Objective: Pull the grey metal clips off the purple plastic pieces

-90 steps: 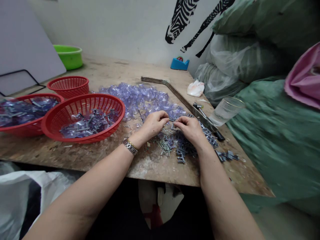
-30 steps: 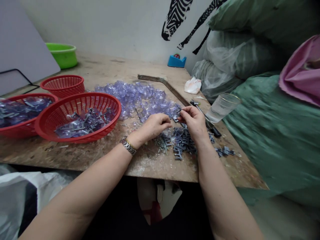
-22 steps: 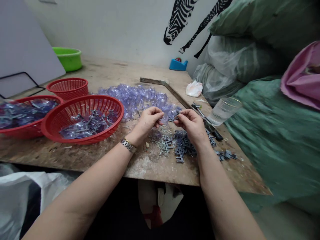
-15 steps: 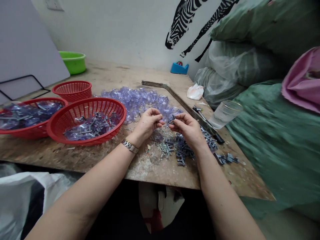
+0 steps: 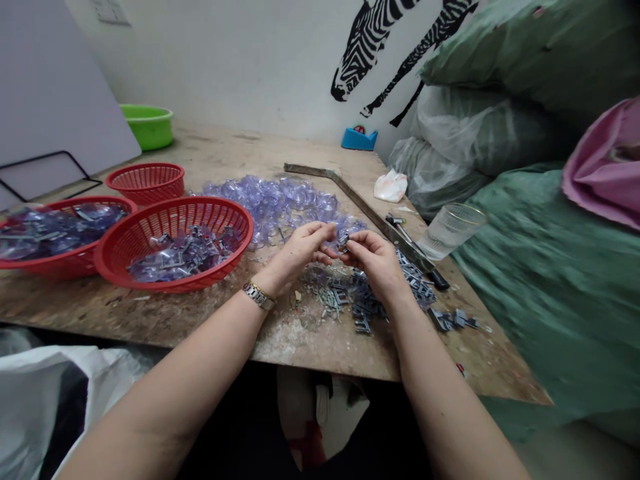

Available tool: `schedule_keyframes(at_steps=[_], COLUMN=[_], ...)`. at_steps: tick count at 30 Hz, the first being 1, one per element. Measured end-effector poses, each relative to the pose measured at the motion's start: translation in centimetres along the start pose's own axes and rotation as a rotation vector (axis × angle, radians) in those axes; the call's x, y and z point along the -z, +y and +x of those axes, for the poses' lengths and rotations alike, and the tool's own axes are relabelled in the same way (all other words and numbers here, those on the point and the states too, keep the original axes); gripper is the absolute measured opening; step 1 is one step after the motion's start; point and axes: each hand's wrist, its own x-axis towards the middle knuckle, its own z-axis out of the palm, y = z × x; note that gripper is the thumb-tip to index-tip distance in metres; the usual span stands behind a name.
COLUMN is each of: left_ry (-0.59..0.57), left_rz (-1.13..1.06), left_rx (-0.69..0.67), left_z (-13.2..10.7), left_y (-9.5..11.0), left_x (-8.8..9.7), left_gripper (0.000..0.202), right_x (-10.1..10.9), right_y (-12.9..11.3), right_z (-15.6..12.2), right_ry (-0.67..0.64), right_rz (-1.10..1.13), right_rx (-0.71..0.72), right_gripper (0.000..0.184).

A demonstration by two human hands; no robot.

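My right hand (image 5: 375, 261) pinches a small dark grey plastic part (image 5: 343, 242) between thumb and fingertips. Just left of that part is my left hand (image 5: 311, 245), its fingers parted and slightly blurred, with no held thing visible. Below my right hand lies a pile of grey plastic parts (image 5: 369, 308), partly covered by the hand. Thin pale plastic scraps (image 5: 327, 293) are scattered beside it. Behind both hands spreads a heap of clear purplish plastic pieces (image 5: 280, 200). A red basket (image 5: 173, 212) on the left holds clear pieces and grey parts mixed together.
Two more red baskets (image 5: 145, 175) (image 5: 65, 267) stand further left, near a green basin (image 5: 150, 127). A bent metal bar (image 5: 357, 197) crosses the wooden table (image 5: 200, 333). At right are a glass (image 5: 453, 230), a blue tape dispenser (image 5: 359, 139) and big green sacks (image 5: 560, 267).
My left hand has shifted slightly right, closer to the part, and its pinched fingers have spread. My right hand still grips the grey part, now slightly lower.
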Motion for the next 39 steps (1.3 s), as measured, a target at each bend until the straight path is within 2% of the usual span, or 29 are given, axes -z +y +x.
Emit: schedule_keyframes(at_steps=[4,8,12,22,32,39], left_ry=[-0.037,-0.045,-0.048,0.024,0.032,0.062], left_rz=[0.119,0.143,0.106,-0.054,-0.082,-0.073], left_rx=[0.021,0.049,0.075,0.08,0.046,0.099], left_z=[-0.3,-0.3,-0.2,-0.3,-0.1,-0.2], left_y=[0.4,0.3,0.0,0.3,-0.1,0.3], left_x=[-0.3,-0.4,-0.4,-0.6,0.1,-0.4], left_gripper=[0.02,0.019,0.022,0.014,0.014,0.015], right_x=[0.2,0.3,0.2,0.2,-0.3,0.2], right_y=[-0.1,-0.1,-0.3,-0.4,0.5,0.6], right_z=[0.0,0.0,-0.2,-0.2,0.0,0.2], right_ry=[0.008,0.018,0.038,0.131,-0.007,0.128], right_rz=[0.015,0.021,0.011,-0.051,-0.069,-0.249], right_rx=[-0.019,-0.014,0.033,0.172,0.161,0.262], right_gripper=[0.045,0.046,0.043,0.031,0.028,0.018])
